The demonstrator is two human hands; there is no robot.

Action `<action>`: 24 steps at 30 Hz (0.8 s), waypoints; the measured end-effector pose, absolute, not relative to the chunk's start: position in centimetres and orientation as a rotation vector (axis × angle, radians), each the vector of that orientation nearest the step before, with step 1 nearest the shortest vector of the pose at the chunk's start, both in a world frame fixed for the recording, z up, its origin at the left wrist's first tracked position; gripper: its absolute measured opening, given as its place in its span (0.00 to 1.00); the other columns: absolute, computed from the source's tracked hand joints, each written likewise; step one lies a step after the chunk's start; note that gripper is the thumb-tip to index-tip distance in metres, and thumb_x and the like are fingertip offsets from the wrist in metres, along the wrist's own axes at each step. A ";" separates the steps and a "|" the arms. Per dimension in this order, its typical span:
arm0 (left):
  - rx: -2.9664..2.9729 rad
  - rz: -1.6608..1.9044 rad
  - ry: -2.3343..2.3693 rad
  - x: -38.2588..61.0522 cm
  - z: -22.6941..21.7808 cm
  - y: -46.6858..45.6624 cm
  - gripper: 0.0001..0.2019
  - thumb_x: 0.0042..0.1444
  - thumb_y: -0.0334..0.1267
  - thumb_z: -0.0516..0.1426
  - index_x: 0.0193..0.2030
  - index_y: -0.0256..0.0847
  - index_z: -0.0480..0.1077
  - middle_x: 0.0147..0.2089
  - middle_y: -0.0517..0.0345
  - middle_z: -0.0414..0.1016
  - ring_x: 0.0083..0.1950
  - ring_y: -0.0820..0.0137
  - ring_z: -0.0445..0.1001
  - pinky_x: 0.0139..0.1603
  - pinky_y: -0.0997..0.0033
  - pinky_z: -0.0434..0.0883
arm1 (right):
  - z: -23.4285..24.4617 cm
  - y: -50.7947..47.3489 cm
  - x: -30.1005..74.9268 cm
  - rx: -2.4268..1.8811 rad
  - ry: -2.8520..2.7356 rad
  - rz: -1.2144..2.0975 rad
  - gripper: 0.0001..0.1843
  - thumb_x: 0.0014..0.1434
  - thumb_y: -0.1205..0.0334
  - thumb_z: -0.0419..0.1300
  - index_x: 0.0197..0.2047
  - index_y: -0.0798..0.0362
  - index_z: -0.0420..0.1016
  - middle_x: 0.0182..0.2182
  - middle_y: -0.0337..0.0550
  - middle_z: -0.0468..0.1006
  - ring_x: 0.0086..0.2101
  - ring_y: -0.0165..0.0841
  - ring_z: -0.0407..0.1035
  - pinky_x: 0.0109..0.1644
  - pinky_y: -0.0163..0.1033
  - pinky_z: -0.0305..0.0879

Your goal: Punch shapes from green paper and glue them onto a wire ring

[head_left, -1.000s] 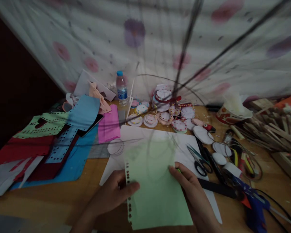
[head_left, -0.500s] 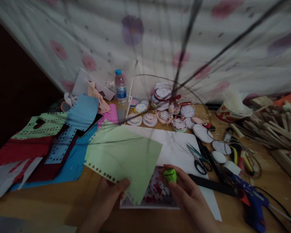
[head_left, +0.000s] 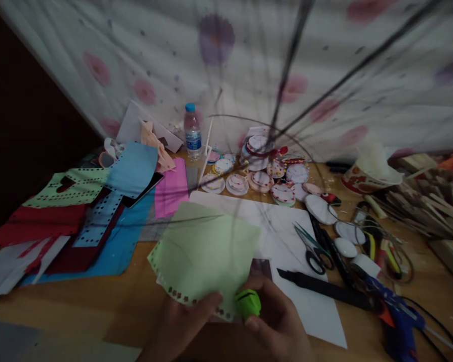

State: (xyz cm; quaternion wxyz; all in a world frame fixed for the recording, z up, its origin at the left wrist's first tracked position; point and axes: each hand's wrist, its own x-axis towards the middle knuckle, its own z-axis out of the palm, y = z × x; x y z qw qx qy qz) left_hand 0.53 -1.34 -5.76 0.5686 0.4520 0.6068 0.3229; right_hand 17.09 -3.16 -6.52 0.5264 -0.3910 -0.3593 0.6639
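Now you've brought the green punch right beside the holed edge of the pale green sheet, left of the scissors, putting tool and edge within working reach. Your left hand pinches the sheet, thumb on top; your right hand curls around the punch. Beyond the scissors, the bottle's label and the cup's print aren't legible.

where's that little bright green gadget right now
In the head view, the bright green gadget is low, just right of centre, held in the right hand beside the lower right edge of the pale green sheet.
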 end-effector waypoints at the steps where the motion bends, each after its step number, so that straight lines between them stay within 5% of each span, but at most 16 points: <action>1: 1.041 0.716 1.442 0.7 -5.6 -1.5 0.16 0.47 0.52 0.61 0.34 0.41 0.73 0.25 0.57 0.77 0.27 0.65 0.75 0.27 0.69 0.73 | -6.5 -3.1 16.9 -0.931 -0.852 1.593 0.14 0.47 0.50 0.68 0.34 0.46 0.74 0.26 0.36 0.71 0.28 0.32 0.65 0.33 0.34 0.62; 5: 1.065 0.642 1.491 1.0 -4.9 -1.9 0.19 0.50 0.52 0.58 0.16 0.43 0.64 0.16 0.62 0.66 0.22 0.69 0.69 0.26 0.71 0.70 | -6.8 -3.1 17.2 -0.981 -0.874 1.544 0.13 0.49 0.50 0.66 0.33 0.47 0.73 0.30 0.39 0.72 0.30 0.33 0.66 0.33 0.34 0.63; 9: 1.154 0.686 1.560 1.1 -4.8 -2.0 0.19 0.51 0.51 0.58 0.16 0.44 0.62 0.18 0.60 0.70 0.24 0.67 0.72 0.29 0.69 0.71 | -7.2 -3.0 18.2 -1.123 -0.950 1.431 0.13 0.53 0.50 0.63 0.29 0.50 0.68 0.34 0.41 0.73 0.32 0.34 0.66 0.34 0.34 0.63; 13: 1.286 0.696 1.606 1.2 -5.3 -2.4 0.16 0.51 0.50 0.60 0.20 0.44 0.69 0.19 0.59 0.74 0.23 0.65 0.74 0.29 0.68 0.73 | -7.1 -3.0 18.2 -1.105 -0.975 1.482 0.16 0.53 0.48 0.61 0.26 0.51 0.66 0.31 0.41 0.72 0.30 0.33 0.65 0.33 0.34 0.62; 16: 1.412 0.738 1.552 0.9 -6.4 -3.0 0.12 0.53 0.50 0.59 0.30 0.46 0.77 0.27 0.55 0.79 0.32 0.60 0.78 0.41 0.63 0.75 | -7.1 -3.0 17.7 -1.090 -0.968 1.457 0.17 0.54 0.48 0.61 0.25 0.51 0.65 0.30 0.42 0.72 0.30 0.33 0.65 0.32 0.35 0.62; 20: 1.432 0.756 1.504 -0.3 -8.6 -4.3 0.17 0.60 0.51 0.51 0.43 0.49 0.78 0.46 0.54 0.80 0.56 0.53 0.72 0.65 0.55 0.58 | -7.3 -3.0 17.6 -1.110 -0.995 1.434 0.17 0.54 0.48 0.61 0.25 0.51 0.64 0.31 0.42 0.71 0.29 0.33 0.64 0.32 0.35 0.62; 24: 1.479 0.756 1.460 -0.7 -10.3 -5.7 0.19 0.65 0.44 0.45 0.48 0.49 0.77 0.50 0.55 0.78 0.59 0.55 0.68 0.68 0.54 0.48 | -7.3 -2.9 17.6 -1.151 -1.021 1.432 0.16 0.55 0.48 0.60 0.26 0.51 0.64 0.31 0.41 0.71 0.30 0.33 0.64 0.33 0.35 0.61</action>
